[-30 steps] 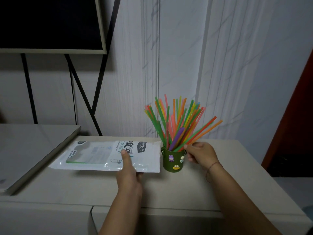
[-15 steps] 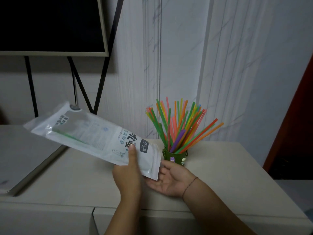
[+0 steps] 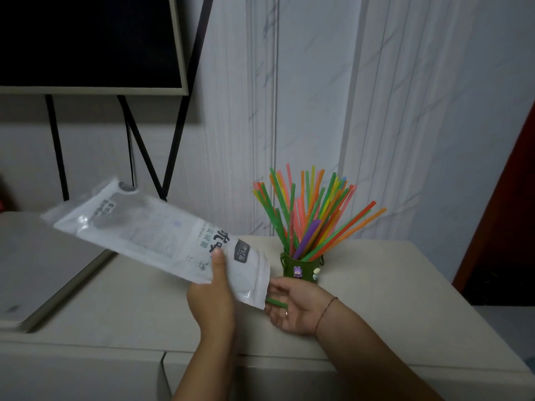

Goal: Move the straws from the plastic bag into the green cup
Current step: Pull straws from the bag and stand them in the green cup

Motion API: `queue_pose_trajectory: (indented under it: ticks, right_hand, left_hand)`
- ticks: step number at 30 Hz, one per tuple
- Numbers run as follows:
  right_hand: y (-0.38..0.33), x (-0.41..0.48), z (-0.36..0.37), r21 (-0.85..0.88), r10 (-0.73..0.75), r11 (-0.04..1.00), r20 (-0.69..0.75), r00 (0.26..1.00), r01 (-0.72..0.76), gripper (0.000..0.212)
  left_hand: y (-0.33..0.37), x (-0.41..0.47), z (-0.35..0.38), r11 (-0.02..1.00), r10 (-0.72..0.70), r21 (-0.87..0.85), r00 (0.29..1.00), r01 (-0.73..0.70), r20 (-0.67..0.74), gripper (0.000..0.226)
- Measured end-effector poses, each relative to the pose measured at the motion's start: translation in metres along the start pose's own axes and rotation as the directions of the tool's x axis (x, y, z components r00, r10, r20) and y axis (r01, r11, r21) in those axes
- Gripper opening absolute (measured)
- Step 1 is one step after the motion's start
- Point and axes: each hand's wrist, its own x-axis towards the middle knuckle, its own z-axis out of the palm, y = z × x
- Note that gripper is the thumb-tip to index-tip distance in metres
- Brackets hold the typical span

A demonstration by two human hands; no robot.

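Your left hand (image 3: 212, 299) pinched the tilted plastic bag (image 3: 162, 241); a green straw (image 3: 276, 303) (likely the last) slid onto your right hand's (image 3: 292, 308) spread fingers (image 3: 275, 286); grip it next.

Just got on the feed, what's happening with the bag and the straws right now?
The left hand holds the plastic bag tilted, mouth down. A green straw pokes out of it onto the open right hand, palm up beneath. The green cup on the table already holds a full fan of coloured straws.
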Motion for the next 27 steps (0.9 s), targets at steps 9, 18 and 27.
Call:
queue_pose_trajectory:
  ticks: [9,18,27]
  right_hand:
    - [-0.032,-0.010,-0.036,0.180,-0.287,0.932,-0.159,0.945,0.314,0.019]
    - [-0.030,-0.012,-0.041,0.409,-0.199,0.886,-0.090,0.976,0.218,0.013]
    - [-0.014,-0.003,-0.020,0.191,-0.144,0.970,-0.045,0.989,0.150,0.009]
  left_hand:
    - [-0.013,0.018,-0.007,0.956,-0.272,-0.129,0.960,0.262,-0.061,0.043]
    - [-0.006,0.005,0.004,0.927,-0.310,-0.223,0.951,0.303,0.004,0.035]
    - [-0.012,0.001,0.012,0.934,-0.245,-0.222,0.955,0.278,0.166,0.028]
